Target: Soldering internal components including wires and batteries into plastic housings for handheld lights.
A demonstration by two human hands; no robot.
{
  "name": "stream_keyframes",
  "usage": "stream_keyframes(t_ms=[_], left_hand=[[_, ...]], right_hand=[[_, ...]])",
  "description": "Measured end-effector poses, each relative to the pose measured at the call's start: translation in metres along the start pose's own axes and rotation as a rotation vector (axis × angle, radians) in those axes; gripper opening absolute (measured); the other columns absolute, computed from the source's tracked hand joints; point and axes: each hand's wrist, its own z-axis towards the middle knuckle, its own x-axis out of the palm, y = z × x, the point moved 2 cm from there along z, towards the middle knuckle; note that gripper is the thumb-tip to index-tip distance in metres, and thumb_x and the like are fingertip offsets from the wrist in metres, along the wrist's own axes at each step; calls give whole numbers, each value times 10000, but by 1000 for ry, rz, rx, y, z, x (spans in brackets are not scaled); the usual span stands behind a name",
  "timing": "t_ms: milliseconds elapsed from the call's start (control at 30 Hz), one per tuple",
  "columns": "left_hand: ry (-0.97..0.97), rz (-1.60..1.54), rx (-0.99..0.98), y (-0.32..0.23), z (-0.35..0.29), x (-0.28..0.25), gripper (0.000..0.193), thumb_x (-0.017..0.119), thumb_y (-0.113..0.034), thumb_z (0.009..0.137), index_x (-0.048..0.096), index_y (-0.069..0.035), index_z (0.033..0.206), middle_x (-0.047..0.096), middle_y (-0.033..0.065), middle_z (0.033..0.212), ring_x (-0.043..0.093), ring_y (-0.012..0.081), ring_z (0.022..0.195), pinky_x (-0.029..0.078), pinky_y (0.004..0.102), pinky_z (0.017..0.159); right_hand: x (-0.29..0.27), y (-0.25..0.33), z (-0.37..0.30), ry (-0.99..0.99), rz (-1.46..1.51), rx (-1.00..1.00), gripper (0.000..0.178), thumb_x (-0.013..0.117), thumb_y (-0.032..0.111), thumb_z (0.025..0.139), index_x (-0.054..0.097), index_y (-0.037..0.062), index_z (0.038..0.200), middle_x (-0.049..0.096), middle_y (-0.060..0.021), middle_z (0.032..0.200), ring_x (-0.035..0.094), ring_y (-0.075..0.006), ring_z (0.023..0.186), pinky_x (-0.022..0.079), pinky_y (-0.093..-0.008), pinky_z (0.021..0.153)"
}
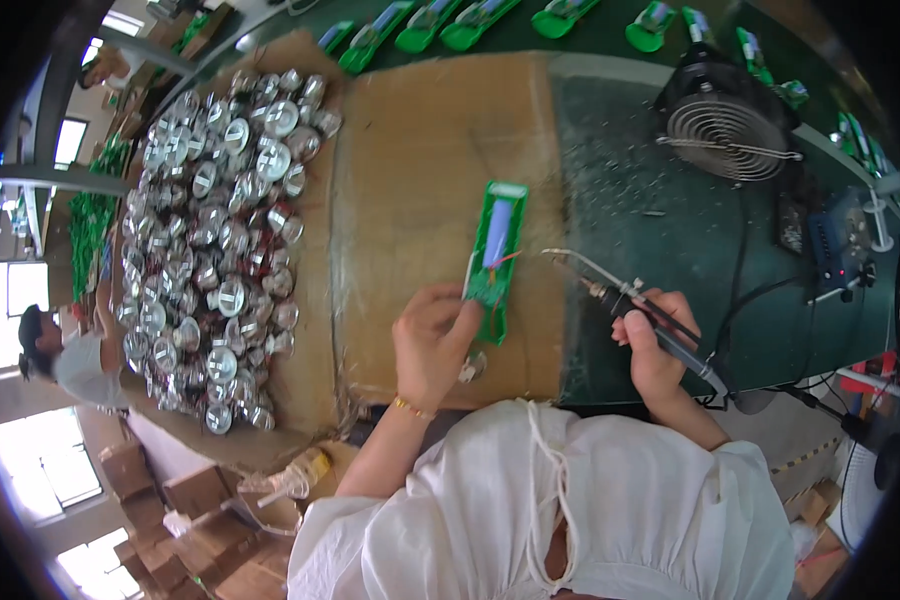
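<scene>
Green casing (483, 243) juts beyond pinching left hand (434, 340); right hand (654, 362) closed round soldering iron (682, 352).

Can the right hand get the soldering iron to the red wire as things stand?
Probably yes: the right hand holds the soldering iron with its front end just right of the red wire, and nothing visible stands between; the left hand sits lower, on the green housing.

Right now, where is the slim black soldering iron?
Head view, right of centre: the iron is in the right hand, right of the long green plastic housing.
</scene>
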Motion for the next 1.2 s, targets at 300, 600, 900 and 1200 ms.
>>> stream_keyframes(t_ms=[300,600,900,1200], left_hand=[[200,241,-68,-15,12,-4,120,635,-105,744,628,14,728,603,118,590,588,120,514,456,259,500],[171,601,653,-144,239,96,162,547,-150,709,655,-36,670,605,181,645,612,324,593,500,410,572],[77,896,526,-166,409,243,171,602,-209,777,669,-108,897,649,132,909,618,324,854,509,410,759],[26,693,1003,-179,345,261,207,662,-293,666,658,-99,740,517,74,975,492,267,974,412,398,813]], right_hand=[[-50,-9,11,-132,-118,-4,137,614,48,813,494,-17,832,593,-98,722,575,-111,600,477,-236,549],[-48,-10,20,-170,-168,147,144,678,58,771,549,23,823,586,-41,719,529,-72,608,428,-232,543],[-53,-10,29,-148,-184,-10,201,720,18,704,538,15,788,606,-104,701,587,-152,566,436,-251,504],[-54,-10,32,-249,-120,-65,203,738,24,674,556,4,762,619,-122,680,615,-177,562,450,-242,488]])
